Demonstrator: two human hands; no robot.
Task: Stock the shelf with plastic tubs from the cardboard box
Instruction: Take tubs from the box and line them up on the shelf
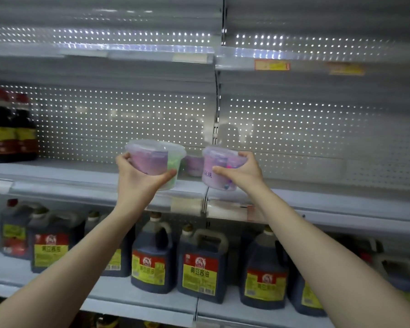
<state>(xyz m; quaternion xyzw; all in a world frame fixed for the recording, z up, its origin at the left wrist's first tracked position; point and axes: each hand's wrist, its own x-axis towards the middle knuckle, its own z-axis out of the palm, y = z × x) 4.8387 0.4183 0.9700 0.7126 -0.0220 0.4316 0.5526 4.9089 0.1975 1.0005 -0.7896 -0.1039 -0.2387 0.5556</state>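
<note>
Pink-and-green clear plastic tub (155, 162) in the left hand (134, 179) and pink clear tub (219, 172) in the right hand (245, 172), fingers curled round each, hover seemingly just above the grey metal shelf (57, 172).

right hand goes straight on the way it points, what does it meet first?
Probably the pink tub standing on the shelf, just beyond the lidded tub that the right hand grips; depth unclear.

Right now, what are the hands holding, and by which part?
The left hand grips a plastic tub round its side wall; the right hand a second tub by its upper side.
</note>
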